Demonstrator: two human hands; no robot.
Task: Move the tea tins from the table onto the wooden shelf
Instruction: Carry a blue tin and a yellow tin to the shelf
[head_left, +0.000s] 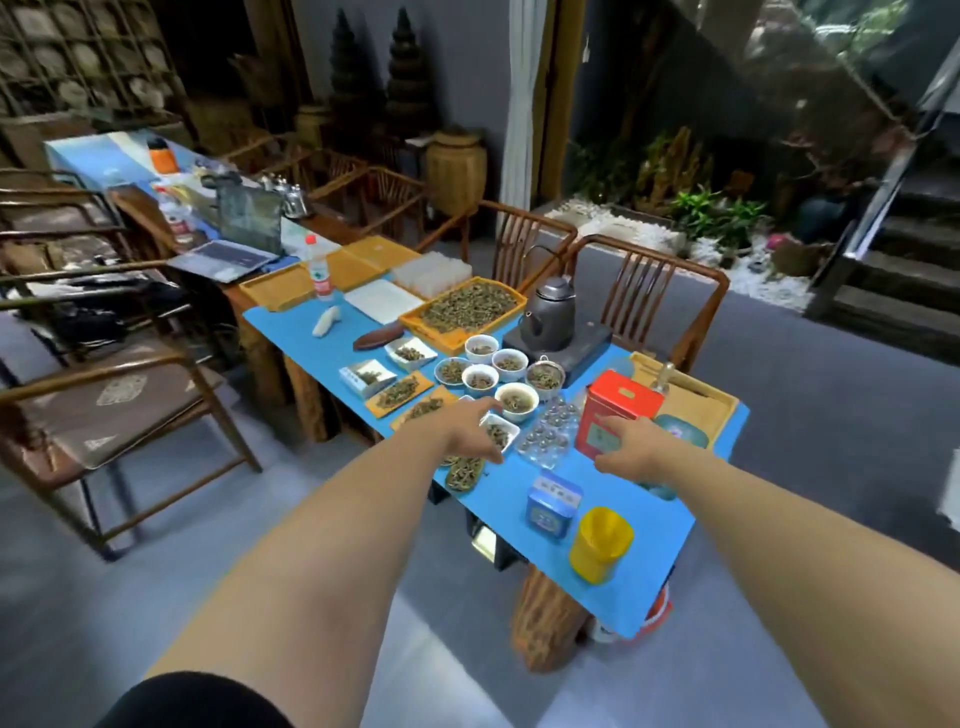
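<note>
Right hand (631, 449), fingers loosely spread and gripping nothing, sits right in front of the upright red tin (618, 413) (blue tin (553, 501) just behind its wrist); left hand (467, 431), also spread, is farther off.

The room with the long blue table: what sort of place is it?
Probably a tea house or tea shop. The table holds small cups of tea leaves, a tray of loose leaves, a kettle and a red tea tin.

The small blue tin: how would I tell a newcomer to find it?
Start at the near end of the blue table. Just left of the yellow cup stands the small blue tin, nearer the viewer than the red tin. It is the only blue box-shaped tin, shorter than the red one.
</note>
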